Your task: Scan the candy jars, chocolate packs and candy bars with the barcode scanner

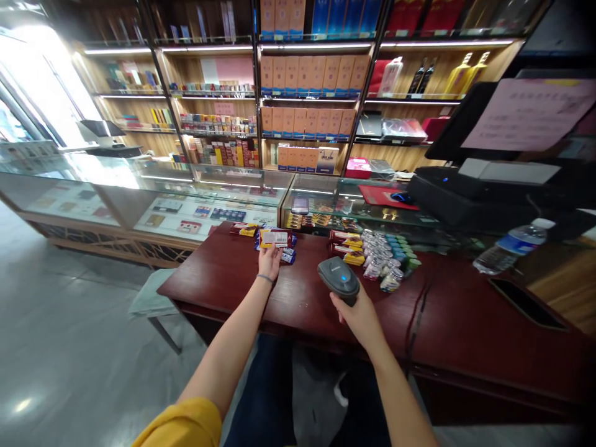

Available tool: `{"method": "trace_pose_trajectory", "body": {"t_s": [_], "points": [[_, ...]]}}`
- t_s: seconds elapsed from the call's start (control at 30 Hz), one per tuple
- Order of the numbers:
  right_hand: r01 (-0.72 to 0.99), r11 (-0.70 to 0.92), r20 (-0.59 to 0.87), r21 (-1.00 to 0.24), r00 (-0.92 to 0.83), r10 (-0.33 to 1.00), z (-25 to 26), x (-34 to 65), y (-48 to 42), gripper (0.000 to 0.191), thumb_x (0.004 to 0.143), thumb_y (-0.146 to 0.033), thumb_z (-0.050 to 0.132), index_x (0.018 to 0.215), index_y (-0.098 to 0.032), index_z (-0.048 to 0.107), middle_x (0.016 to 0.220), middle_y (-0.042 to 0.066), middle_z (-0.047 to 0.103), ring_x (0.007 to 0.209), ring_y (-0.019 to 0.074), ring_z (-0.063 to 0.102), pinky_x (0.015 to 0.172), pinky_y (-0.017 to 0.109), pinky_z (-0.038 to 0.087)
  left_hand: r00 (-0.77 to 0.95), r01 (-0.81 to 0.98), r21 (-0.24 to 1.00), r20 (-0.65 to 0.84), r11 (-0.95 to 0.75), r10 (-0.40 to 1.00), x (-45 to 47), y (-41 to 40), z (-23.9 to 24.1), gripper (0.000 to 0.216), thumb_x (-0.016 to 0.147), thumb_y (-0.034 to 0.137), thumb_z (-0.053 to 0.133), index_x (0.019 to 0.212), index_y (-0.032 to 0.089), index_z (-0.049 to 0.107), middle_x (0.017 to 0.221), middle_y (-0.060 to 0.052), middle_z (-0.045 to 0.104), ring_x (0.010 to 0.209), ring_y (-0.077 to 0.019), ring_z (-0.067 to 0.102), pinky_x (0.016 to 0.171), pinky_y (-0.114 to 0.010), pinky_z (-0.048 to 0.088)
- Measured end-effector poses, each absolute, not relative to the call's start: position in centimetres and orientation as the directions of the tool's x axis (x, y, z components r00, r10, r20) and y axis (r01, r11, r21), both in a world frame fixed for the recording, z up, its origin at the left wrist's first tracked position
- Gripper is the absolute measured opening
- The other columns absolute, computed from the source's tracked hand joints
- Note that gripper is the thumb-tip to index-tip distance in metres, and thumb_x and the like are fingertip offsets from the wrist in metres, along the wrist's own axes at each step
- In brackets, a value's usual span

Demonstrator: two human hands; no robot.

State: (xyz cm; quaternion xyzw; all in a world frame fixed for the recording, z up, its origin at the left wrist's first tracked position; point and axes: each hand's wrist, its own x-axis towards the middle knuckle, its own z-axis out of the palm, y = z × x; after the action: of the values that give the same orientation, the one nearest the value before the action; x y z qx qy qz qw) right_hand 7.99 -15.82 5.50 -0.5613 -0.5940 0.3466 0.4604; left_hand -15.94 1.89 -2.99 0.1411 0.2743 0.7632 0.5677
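Between the fingers of my left hand (pixel 269 263) is a wrapped snack bar (pixel 275 238), its barcode side turned up. It is held above several blue packets (pixel 288 255) on the dark red table (pixel 212 273). My right hand (pixel 357 313) is closed around the handle of a grey barcode scanner (pixel 339 277) with a blue light lit on top. Its head points toward the left and away from me. Beyond the scanner lie stacked brown-and-yellow packets (pixel 347 247) and rows of small wrapped rolls (pixel 379 257). More brown-and-yellow packets (pixel 245 230) lie behind and left of the held bar.
A water bottle (pixel 511 247) and a dark phone-like slab (pixel 528 302) are on the right. Behind them stand a monitor (pixel 459 127) and a black machine (pixel 447 186). A glass display counter (pixel 209 192) borders the table's far side. A padded stool (pixel 156 295) stands left.
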Motion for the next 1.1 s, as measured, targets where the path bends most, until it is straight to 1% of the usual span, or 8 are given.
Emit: {"method": "trace_pose_trajectory", "body": {"t_s": [0.2, 0.27, 0.37, 0.43, 0.6, 0.73, 0.93, 1.1], "points": [[0.379, 0.126, 0.117, -0.917, -0.049, 0.992, 5.4, 7.8, -16.2, 0.037, 0.078, -0.042, 0.066, 0.109, -0.026, 0.052, 0.07, -0.004, 0.068, 0.046, 0.0142, 0.059, 0.044, 0.023, 0.045, -0.327, -0.788, 0.582, -0.118, -0.202, 0.937, -15.8, 2.2, -3.3, 0.029, 0.08, 0.009, 0.073, 0.101, 0.023, 0.06, 0.089, 0.003, 0.069, 0.079, -0.0086, 0.068, 0.095, -0.034, 0.055], [0.385, 0.139, 0.124, -0.912, -0.065, 0.99, 5.4, 7.8, -16.2, 0.04, 0.077, -0.04, 0.066, 0.112, -0.025, 0.054, 0.07, -0.003, 0.068, 0.046, 0.015, 0.06, 0.044, 0.023, 0.045, -0.328, -0.779, 0.593, -0.106, -0.204, 0.939, -15.7, 2.1, -3.3, 0.027, 0.081, 0.009, 0.071, 0.101, 0.024, 0.06, 0.092, 0.001, 0.07, 0.083, -0.0097, 0.069, 0.097, -0.035, 0.055], [0.421, 0.15, 0.133, -0.894, -0.07, 0.989, 5.4, 7.7, -16.3, 0.042, 0.074, -0.035, 0.067, 0.113, -0.021, 0.06, 0.062, -0.002, 0.067, 0.044, 0.0167, 0.059, 0.045, 0.025, 0.046, -0.325, -0.749, 0.629, -0.074, -0.208, 0.943, -15.7, 2.1, -3.3, 0.022, 0.085, 0.012, 0.068, 0.101, 0.026, 0.061, 0.104, -0.001, 0.07, 0.097, -0.0127, 0.069, 0.101, -0.036, 0.054], [0.437, 0.139, 0.128, -0.889, -0.053, 0.99, 5.4, 7.6, -16.4, 0.041, 0.074, -0.034, 0.066, 0.112, -0.02, 0.062, 0.057, -0.003, 0.065, 0.043, 0.0177, 0.06, 0.046, 0.026, 0.047, -0.328, -0.742, 0.637, -0.068, -0.212, 0.942, -15.7, 2.1, -3.3, 0.022, 0.085, 0.013, 0.068, 0.101, 0.026, 0.061, 0.107, -0.002, 0.07, 0.101, -0.0136, 0.069, 0.103, -0.038, 0.053], [0.384, 0.13, 0.124, -0.914, -0.042, 0.991, 5.6, 7.6, -16.5, 0.045, 0.076, -0.036, 0.065, 0.118, -0.022, 0.056, 0.068, -0.002, 0.069, 0.047, 0.0165, 0.062, 0.047, 0.025, 0.047, -0.333, -0.778, 0.592, -0.103, -0.211, 0.937, -15.8, 2.3, -3.3, 0.029, 0.081, 0.01, 0.073, 0.103, 0.024, 0.06, 0.097, 0.0, 0.071, 0.089, -0.0109, 0.07, 0.099, -0.036, 0.054], [0.371, 0.147, 0.142, -0.917, -0.042, 0.989, 5.4, 7.8, -16.5, 0.045, 0.077, -0.036, 0.065, 0.119, -0.023, 0.054, 0.077, -0.001, 0.071, 0.048, 0.0145, 0.061, 0.045, 0.024, 0.046, -0.319, -0.793, 0.575, -0.113, -0.2, 0.941, -15.8, 2.2, -3.2, 0.028, 0.081, 0.008, 0.072, 0.101, 0.023, 0.06, 0.094, 0.001, 0.071, 0.085, -0.01, 0.069, 0.097, -0.034, 0.055], [0.348, 0.136, 0.143, -0.928, -0.007, 0.99, 5.3, 8.3, -16.5, 0.041, 0.078, -0.038, 0.066, 0.114, -0.023, 0.055, 0.073, -0.002, 0.07, 0.045, 0.0137, 0.059, 0.045, 0.024, 0.047, -0.323, -0.777, 0.596, -0.101, -0.203, 0.941, -15.7, 2.0, -2.9, 0.024, 0.08, 0.008, 0.072, 0.097, 0.022, 0.061, 0.092, 0.001, 0.07, 0.082, -0.0087, 0.068, 0.095, -0.032, 0.055], [0.319, 0.112, 0.149, -0.941, 0.093, 0.984, 5.6, 10.2, -16.7, 0.046, 0.078, -0.04, 0.067, 0.118, -0.021, 0.054, 0.063, -0.005, 0.065, 0.041, 0.0133, 0.056, 0.045, 0.025, 0.047, -0.321, -0.736, 0.644, -0.055, -0.212, 0.946, -15.6, 1.7, -2.8, 0.021, 0.077, 0.013, 0.075, 0.089, 0.02, 0.06, 0.08, 0.003, 0.066, 0.073, -0.0064, 0.064, 0.091, -0.03, 0.056]]}}
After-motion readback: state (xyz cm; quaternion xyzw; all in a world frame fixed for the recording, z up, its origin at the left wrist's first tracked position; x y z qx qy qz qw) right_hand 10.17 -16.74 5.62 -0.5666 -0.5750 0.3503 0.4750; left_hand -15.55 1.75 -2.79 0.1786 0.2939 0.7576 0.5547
